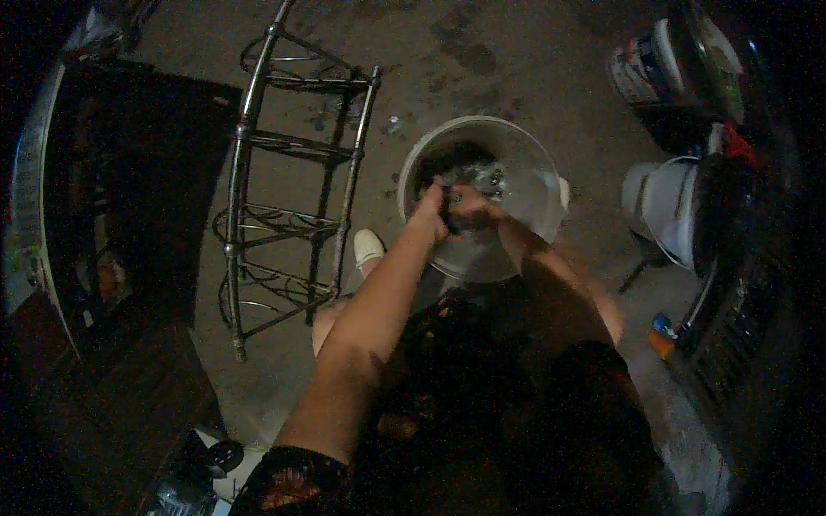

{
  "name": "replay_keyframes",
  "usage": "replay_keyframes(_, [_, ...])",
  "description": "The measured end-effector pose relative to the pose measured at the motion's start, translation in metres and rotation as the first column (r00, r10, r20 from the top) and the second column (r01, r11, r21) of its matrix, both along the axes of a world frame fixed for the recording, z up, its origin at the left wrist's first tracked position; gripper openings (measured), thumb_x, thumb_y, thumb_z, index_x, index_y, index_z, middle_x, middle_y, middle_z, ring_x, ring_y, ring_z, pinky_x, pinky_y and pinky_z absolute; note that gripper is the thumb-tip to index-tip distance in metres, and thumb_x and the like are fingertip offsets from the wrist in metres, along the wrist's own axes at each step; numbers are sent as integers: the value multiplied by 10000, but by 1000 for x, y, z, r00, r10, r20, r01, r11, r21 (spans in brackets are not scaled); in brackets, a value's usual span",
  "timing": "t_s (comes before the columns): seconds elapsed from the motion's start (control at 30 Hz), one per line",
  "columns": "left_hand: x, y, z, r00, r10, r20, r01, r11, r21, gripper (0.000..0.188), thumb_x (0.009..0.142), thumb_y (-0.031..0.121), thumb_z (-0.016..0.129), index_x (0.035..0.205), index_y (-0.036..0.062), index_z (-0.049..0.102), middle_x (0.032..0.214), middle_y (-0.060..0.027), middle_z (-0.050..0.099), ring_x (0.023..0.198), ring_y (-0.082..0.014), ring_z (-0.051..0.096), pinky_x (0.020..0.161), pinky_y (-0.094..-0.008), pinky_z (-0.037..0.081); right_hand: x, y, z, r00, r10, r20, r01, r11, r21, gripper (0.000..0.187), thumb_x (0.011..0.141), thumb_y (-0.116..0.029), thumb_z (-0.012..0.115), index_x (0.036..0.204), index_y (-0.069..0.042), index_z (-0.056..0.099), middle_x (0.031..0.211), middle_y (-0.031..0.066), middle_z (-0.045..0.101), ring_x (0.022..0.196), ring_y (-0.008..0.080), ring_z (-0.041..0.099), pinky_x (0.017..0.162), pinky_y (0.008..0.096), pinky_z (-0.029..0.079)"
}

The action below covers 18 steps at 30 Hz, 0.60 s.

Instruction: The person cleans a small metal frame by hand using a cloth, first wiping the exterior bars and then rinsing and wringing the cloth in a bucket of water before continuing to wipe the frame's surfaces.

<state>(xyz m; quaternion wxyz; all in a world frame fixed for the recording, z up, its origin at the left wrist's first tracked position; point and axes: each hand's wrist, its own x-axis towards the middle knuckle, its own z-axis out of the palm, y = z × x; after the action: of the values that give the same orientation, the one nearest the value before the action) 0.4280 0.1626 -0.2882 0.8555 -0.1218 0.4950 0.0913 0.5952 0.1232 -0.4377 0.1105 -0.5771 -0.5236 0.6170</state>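
- Left hand [436,206] first, down inside the pale, round, plastic-looking basin [533,155], fingers bunched; whether they pinch anything, I cannot tell in this gloom.
- And here's my prize: a dark, soft-looking mass [465,159], cloth perhaps, though some of it may be shadow, lying in the basin's upper-left part by the fingertips. I'd judge it limp, slippery, weighed down by water, not fragile; I'd take it in two full handfuls, never by a thin edge.
- Right hand [471,202], just beside the left, fingers curled inward; its grip I can't make out either.
- Glints at the basin's middle look like water to me, so a heavier, sloshing load; I'd hold it by opposite sides of the rim.
- Now the room, left again: dark brown wooden panel [112,396], then a silvery tubular metal rack [242,133], then a cream closed-toe shoe [368,247] near the basin.
- Underneath, grey-brown floor [551,77], hard-looking, blotched with dark patches.
- Over right, a white bucket [656,202] with a thin curved handle, and below it a small orange-and-blue object [661,342], too blurred to name.
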Motion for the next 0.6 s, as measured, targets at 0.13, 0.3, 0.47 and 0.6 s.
replay_keyframes(0.13, [-18,0,22,970,137,-198,-117,987,109,701,808,649,504,1263,115,496,1217,-181,520,1063,-347,532,832,-557,447,-34,-1,208,915,-161,-369,191,980,46,409,746,-173,670,1094,-16,522,991,77,568,919,164,524,785,291,434])
replay_keyframes(0.3, [-6,-5,43,998,-35,47,12,913,409,535,819,478,568,1184,88,534,1094,-103,583,967,-276,558,833,-438,439,-38,-24,350,913,-40,-405,185,928,325,340,735,-139,666,1006,-9,509,1030,75,463,1011,169,448,858,297,373])
replay_keyframes(0.47, [17,-25,32,995,103,14,-103,951,292,428,856,385,535,1150,75,545,1086,-93,588,963,-253,568,824,-399,459,-49,-28,301,990,-45,-136,118,799,589,266,780,-184,715,883,22,581,987,97,490,977,225,483,929,337,354])
replay_keyframes(0.6, [5,-14,33,982,125,-144,-86,965,249,366,886,323,506,1151,73,543,1097,-95,588,972,-251,570,833,-389,467,-71,-20,235,903,-399,-158,408,688,600,287,775,-205,705,927,31,643,1008,150,606,907,262,581,812,346,450])
